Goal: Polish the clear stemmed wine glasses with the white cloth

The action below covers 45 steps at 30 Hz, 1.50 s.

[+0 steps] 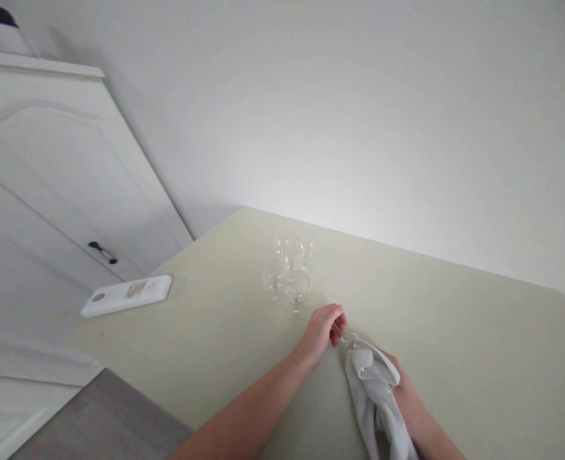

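Note:
My left hand (326,324) is closed around the base end of a small stemmed glass (348,341), which lies tilted between my hands. My right hand (394,369) grips a light grey cloth (377,399) with a white edge. The cloth covers the bowl end of the glass and hangs down toward me. Most of my right hand's fingers are hidden behind the cloth. Beyond my left hand, several clear stemmed glasses (296,284) stand upright in a close group.
All this is on a pale greenish table (206,338) against a white wall (359,128). A white oblong object (126,296) with a round grey spot lies at the left edge. Left of the table stands a white cabinet (47,160) with a dark handle (103,252). Grey floor (119,415) shows below.

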Motion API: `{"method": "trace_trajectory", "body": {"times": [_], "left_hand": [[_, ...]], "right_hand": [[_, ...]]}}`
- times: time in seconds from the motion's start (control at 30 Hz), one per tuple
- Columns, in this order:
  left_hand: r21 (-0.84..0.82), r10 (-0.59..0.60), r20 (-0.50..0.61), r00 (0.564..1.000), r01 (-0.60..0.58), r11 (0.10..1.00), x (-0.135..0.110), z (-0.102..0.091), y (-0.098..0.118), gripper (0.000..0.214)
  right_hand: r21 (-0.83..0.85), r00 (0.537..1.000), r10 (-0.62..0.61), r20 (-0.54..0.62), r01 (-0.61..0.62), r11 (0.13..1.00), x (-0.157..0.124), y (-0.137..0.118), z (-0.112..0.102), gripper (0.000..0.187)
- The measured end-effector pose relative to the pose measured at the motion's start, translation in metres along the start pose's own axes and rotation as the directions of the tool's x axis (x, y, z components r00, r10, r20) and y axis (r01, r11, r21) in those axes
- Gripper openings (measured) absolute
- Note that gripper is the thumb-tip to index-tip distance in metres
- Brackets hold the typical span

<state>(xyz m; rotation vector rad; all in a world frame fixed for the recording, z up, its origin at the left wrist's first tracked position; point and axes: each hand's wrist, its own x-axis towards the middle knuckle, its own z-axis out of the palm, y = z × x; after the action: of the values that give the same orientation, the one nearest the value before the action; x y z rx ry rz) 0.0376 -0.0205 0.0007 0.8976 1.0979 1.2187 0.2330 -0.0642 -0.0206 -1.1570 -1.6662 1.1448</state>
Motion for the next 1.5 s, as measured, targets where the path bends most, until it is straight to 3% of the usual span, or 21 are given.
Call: {"method": "trace_trajectory", "body": {"times": [0.13,0.47,0.63,0.83,1.07,1.2,1.37,1.5], "left_hand": [[-0.004,-0.006,0.002,1.000,0.006,1.000,-0.001,0.000,0.001,0.045],[0.017,-0.008,-0.018,1.000,0.009,1.000,-0.010,0.002,0.012,0.042],[0.020,-0.008,-0.007,1.000,0.009,1.000,-0.013,0.002,0.017,0.039],[0.031,-0.017,0.005,1.000,0.017,0.999,-0.017,0.003,0.024,0.037],[0.028,-0.029,0.020,0.999,0.029,0.999,-0.018,0.002,0.025,0.038],[0.031,-0.025,0.022,0.999,0.024,0.999,-0.017,0.002,0.024,0.037],[0.028,-0.028,0.026,0.999,0.027,0.999,-0.017,0.002,0.024,0.036],[0.030,-0.032,0.026,0.999,0.031,0.999,-0.017,0.002,0.024,0.035]], "right_hand": [[-0.008,0.994,0.066,-0.087,-0.067,0.998,-0.004,0.013,-0.002,0.044],[0.028,0.989,0.126,-0.081,-0.124,0.992,-0.005,0.011,-0.002,0.047],[0.046,0.995,0.094,-0.014,-0.093,0.995,-0.007,0.010,-0.004,0.044],[0.000,0.988,0.147,-0.050,-0.148,0.989,-0.012,0.014,-0.007,0.046],[-0.016,0.997,0.072,-0.036,-0.073,0.997,-0.015,0.022,-0.009,0.056],[-0.003,0.996,0.058,-0.068,-0.059,0.998,-0.011,0.013,-0.007,0.053],[-0.011,0.999,0.050,0.013,-0.050,0.999,-0.005,0.002,-0.006,0.050],[-0.026,0.994,0.088,-0.061,-0.089,0.996,-0.011,0.011,-0.005,0.057]]}}
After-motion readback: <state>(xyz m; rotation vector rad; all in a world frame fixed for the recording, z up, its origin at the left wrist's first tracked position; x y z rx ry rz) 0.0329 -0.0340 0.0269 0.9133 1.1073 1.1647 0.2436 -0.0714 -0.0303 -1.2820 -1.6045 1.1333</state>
